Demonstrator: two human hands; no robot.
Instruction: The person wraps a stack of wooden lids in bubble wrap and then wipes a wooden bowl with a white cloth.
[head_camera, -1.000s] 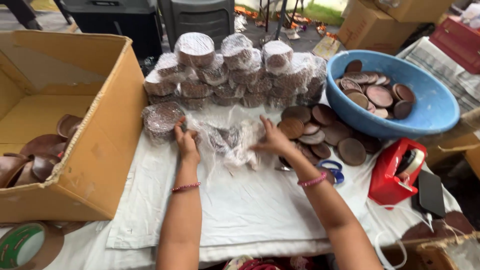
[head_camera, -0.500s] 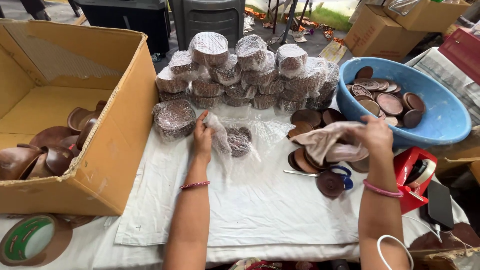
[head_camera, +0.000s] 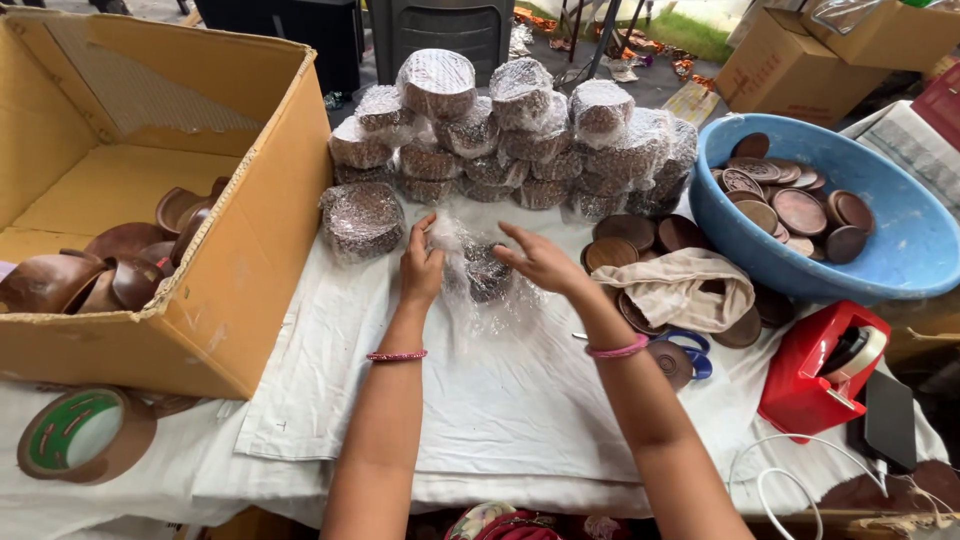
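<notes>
My left hand (head_camera: 422, 268) grips the clear plastic wrap (head_camera: 488, 300) bunched around a small stack of brown discs (head_camera: 487, 270) on the white cloth. My right hand (head_camera: 545, 262) hovers at the right side of that stack, fingers spread, touching the wrap. Behind them rises a pile of plastic-wrapped disc stacks (head_camera: 500, 135). One wrapped stack (head_camera: 362, 220) sits apart, left of my left hand. A beige rag (head_camera: 680, 288) lies over loose brown discs (head_camera: 630, 240) to the right.
A large open cardboard box (head_camera: 240, 250) with brown bowls stands at the left. At the right are a blue basin (head_camera: 900, 250) of discs, a red tape dispenser (head_camera: 820, 365), blue scissors (head_camera: 690, 355) and a phone (head_camera: 888, 420). A tape roll (head_camera: 85, 432) lies front left.
My right hand left the beige rag on the loose discs and came back left to the wrapped stack. My left hand stayed on the plastic wrap.
</notes>
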